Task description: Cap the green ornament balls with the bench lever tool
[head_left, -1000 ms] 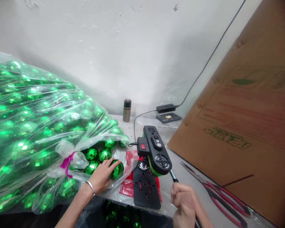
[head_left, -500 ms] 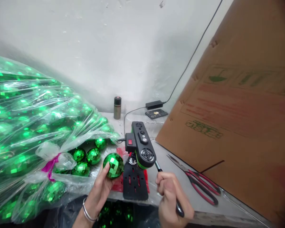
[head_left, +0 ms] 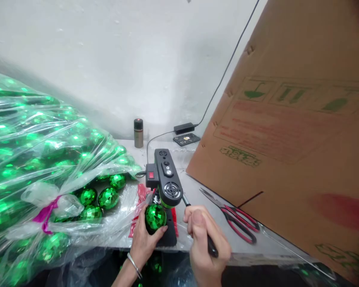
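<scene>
A shiny green mirrored ball ornament [head_left: 155,217] is gripped in my left hand [head_left: 144,235], fingers curled round its left side and thumb at its lower right. It is over the black slotted base [head_left: 171,235] of a small black machine [head_left: 168,175] with a red switch, close to the metal part under the machine's front end. Whether the ball touches that part is hidden. My right hand [head_left: 208,243] is closed round the black-handled lever [head_left: 212,246] sticking out at the machine's right side.
A clear plastic bag [head_left: 62,159] of green balls fills the left, with several loose balls [head_left: 108,198] beside it. Red-handled scissors [head_left: 239,223] lie at right before a large cardboard box [head_left: 272,131]. Behind stand a small bottle [head_left: 138,133], a phone [head_left: 186,139] and a power adapter [head_left: 184,128].
My left hand has carried the green ball rightward, from beside the machine to over its base in front of the metal part. My right hand stays on the lever. The view has shifted slightly.
</scene>
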The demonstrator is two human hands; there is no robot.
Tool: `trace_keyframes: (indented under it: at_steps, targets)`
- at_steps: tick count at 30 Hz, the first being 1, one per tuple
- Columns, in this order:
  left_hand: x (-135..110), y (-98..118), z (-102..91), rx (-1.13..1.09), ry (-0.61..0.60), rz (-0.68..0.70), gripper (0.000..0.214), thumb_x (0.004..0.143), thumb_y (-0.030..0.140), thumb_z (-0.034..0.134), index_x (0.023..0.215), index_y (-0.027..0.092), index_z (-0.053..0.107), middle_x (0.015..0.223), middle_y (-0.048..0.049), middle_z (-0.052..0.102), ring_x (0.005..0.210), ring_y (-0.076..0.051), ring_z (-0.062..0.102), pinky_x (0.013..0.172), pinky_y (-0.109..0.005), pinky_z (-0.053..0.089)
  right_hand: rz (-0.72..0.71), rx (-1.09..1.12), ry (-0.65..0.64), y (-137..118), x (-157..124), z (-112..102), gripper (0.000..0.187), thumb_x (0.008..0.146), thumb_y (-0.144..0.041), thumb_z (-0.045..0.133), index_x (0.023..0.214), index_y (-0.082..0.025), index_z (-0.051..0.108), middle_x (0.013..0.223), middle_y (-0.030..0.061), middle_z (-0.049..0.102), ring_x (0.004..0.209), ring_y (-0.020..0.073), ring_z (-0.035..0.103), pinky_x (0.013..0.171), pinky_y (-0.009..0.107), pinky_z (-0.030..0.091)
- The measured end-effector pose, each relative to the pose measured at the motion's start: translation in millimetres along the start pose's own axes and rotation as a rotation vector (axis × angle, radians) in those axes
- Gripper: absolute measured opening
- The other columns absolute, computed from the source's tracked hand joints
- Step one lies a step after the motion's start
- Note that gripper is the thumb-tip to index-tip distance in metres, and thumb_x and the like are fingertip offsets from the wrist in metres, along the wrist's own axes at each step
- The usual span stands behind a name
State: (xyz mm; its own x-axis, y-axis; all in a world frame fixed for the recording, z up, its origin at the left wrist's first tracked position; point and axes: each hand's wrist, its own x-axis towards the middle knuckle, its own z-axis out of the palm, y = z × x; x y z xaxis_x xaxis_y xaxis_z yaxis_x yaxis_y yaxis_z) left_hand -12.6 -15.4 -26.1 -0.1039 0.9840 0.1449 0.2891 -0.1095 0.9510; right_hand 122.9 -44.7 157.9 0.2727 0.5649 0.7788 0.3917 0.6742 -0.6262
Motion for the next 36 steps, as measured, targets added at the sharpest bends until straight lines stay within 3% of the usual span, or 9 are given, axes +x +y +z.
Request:
trace_keyframes:
  at_steps: [5, 9, 19, 25, 29, 36]
  targets:
    - [-0.9, -8.4, 10.7, 0.08, 0.017, 0.105, 0.081, 0.079, 0.041, 0.089, 0.15, 0.02, 0.055, 0.152, -0.0218, 0.068, 0.143, -0.046, 0.065, 0.121, -0.07, 0.051, -0.003, -0.012, -0.001, -0.9, -2.3, -0.2, 0.033, 0.112, -0.008, 0.047, 0.083, -0.023, 0.053, 0.074, -0.0026, 0.056, 0.064, 0.0103, 0.057, 0.058, 0.024, 0.045]
    - [3.4, -7.5, 15.1, 0.114, -0.054, 0.212, 0.08, 0.075, 0.036, 0.091, 0.146, 0.021, 0.059, 0.146, -0.0198, 0.071, 0.139, -0.046, 0.068, 0.118, -0.069, 0.055, 0.004, -0.017, -0.003, -1.3, -1.5, -1.0, 0.033, 0.112, -0.009, 0.047, 0.082, -0.023, 0.053, 0.073, -0.0031, 0.056, 0.064, 0.0102, 0.059, 0.058, 0.024, 0.045]
    - [23.7, -9.9, 3.8, 0.108, -0.121, 0.239, 0.083, 0.067, 0.032, 0.092, 0.143, 0.02, 0.06, 0.139, -0.0193, 0.074, 0.132, -0.046, 0.071, 0.115, -0.071, 0.056, 0.013, -0.031, 0.003, -0.9, -2.4, 0.0, 0.033, 0.114, -0.012, 0.047, 0.083, -0.023, 0.052, 0.074, -0.0037, 0.056, 0.065, 0.009, 0.057, 0.058, 0.021, 0.046]
    - [25.4, -8.1, 0.2, 0.085, -0.133, 0.122, 0.085, 0.064, 0.036, 0.092, 0.142, 0.021, 0.061, 0.142, -0.0199, 0.073, 0.132, -0.047, 0.07, 0.115, -0.071, 0.053, 0.002, -0.027, 0.016, -0.6, -2.6, 1.0, 0.034, 0.113, -0.01, 0.047, 0.082, -0.023, 0.052, 0.072, -0.0034, 0.054, 0.064, 0.0098, 0.056, 0.057, 0.023, 0.045]
    - [34.3, -3.9, -4.9, -0.034, -0.106, 0.046, 0.086, 0.07, 0.045, 0.089, 0.146, 0.022, 0.056, 0.151, -0.0186, 0.067, 0.144, -0.044, 0.062, 0.126, -0.066, 0.045, 0.016, -0.029, 0.014, -0.5, -3.6, 0.5, 0.034, 0.112, -0.009, 0.047, 0.082, -0.023, 0.054, 0.072, -0.0021, 0.056, 0.064, 0.0113, 0.057, 0.057, 0.025, 0.044]
    - [52.5, 8.1, -37.7, -0.183, -0.23, -0.157, 0.083, 0.087, 0.074, 0.068, 0.149, 0.02, 0.058, 0.159, -0.0182, 0.064, 0.158, -0.04, 0.052, 0.135, -0.056, 0.035, 0.033, -0.018, 0.016, -1.8, -4.3, 0.7, 0.034, 0.112, -0.008, 0.047, 0.082, -0.023, 0.052, 0.072, -0.0029, 0.055, 0.066, 0.0107, 0.058, 0.059, 0.024, 0.043]
